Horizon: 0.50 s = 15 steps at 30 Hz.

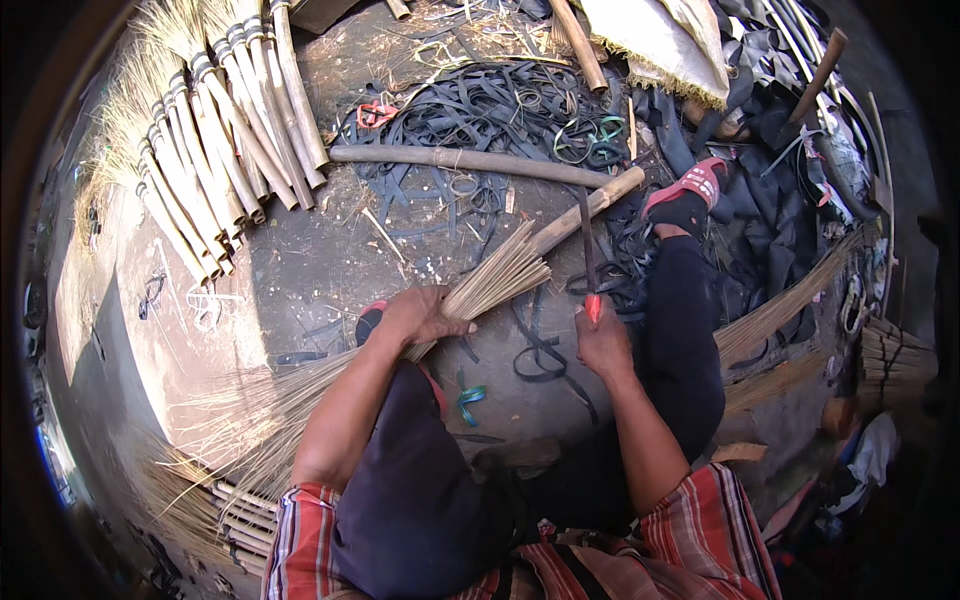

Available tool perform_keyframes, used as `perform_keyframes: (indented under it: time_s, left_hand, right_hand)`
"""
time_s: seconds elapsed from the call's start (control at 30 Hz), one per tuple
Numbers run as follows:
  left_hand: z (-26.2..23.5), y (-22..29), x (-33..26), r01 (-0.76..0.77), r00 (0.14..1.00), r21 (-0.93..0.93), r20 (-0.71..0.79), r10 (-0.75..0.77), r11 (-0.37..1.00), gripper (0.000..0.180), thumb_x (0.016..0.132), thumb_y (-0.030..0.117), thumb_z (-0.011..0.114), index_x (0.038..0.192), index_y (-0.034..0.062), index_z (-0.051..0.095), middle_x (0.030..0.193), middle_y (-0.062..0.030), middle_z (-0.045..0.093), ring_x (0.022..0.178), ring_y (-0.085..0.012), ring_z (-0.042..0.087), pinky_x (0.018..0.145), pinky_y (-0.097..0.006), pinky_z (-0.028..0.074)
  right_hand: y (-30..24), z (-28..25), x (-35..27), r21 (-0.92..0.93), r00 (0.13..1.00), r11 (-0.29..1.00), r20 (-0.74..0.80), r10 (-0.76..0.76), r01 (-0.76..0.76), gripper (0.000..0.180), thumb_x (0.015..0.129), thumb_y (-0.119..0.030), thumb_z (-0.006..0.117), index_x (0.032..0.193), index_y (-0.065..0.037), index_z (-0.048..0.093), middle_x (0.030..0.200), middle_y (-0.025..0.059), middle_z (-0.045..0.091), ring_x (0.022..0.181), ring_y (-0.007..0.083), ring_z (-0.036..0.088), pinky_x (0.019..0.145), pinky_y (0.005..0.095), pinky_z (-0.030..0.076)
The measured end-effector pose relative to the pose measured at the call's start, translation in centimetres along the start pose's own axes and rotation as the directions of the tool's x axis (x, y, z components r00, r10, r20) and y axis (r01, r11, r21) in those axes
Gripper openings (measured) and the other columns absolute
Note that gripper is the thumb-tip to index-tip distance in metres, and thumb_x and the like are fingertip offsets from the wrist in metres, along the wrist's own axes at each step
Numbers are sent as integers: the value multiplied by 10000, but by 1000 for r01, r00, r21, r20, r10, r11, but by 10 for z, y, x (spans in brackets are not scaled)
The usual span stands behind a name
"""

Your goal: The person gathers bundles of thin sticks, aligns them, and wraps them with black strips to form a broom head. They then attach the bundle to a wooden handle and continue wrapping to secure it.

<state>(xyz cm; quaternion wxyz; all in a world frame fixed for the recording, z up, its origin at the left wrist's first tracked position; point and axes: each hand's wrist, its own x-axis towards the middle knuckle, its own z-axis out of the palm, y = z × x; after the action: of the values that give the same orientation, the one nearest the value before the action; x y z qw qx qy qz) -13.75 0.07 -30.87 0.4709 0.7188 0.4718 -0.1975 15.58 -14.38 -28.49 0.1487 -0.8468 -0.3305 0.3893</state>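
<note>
Open room first. Broadest stretch of bare floor point(310, 260) runs from centre out to 9–10 o'clock, bounded by a row of brooms point(225, 150) at 10–11. Narrower gap between the two hands, with a loose black strip point(545, 350) curled in it. Between 12 and 1, a long pole point(450, 157) edges the floor, and a pile of strips point(480, 110) lies along its far side. At 2–3, dark scraps point(760, 200) crowd in past the leg on that side.

Left hand point(425, 315), just off centre at 9: fingers wrapped around a bundle of straw point(505, 270), snug grip. That bundle sits at centre, tight stub ends toward 1, loose tips fanning out to 8 under the forearm. Right hand point(603, 345), at 3–4 and well apart from the left: fist closed on the red handle of a knife point(587, 240), blade pointing to 12–1. Blade crosses over a thick stick point(590, 212) in this view; can't tell if they touch. Stick's near end is hidden behind the bundle.

Materials: straw is thin, stiff, pale tan. Thick stick is round, smooth-looking wood; long pole greyer. Strips are flat, dark, tangled, rubbery-looking. Brooms: pale round handles, dark bands, feathery heads facing outward. Sack point(660, 40) at 1: whitish, frayed yellowish edge. Shiny green-blue ribbon point(470, 403) at 6.
</note>
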Motion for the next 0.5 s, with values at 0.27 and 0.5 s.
perform_keyframes:
  time_s: [0.27, 0.5]
  left_hand:
    - [31, 12, -1, 98, 980, 185, -187, -63, 978, 555, 851, 400, 777, 1215, 3, 641, 1076, -307, 735, 1042, -469, 724, 917, -550, 577]
    - [36, 8, -1, 91, 977, 135, -205, -61, 987, 512, 865, 336, 745, 1225, -15, 647, 1069, -305, 741, 1024, -468, 733, 933, -530, 584]
  right_hand:
    - [-1, -25, 28, -236, 978, 950, 1, -209, 203, 430, 1022, -315, 630, 1287, 15, 552, 1058, 337, 703, 1058, 507, 684, 915, 521, 532]
    - [-33, -33, 14, 132, 979, 984, 179, 99, -123, 338, 1016, -239, 597, 1228, 13, 524, 1057, 348, 705, 1032, 551, 674, 876, 581, 532]
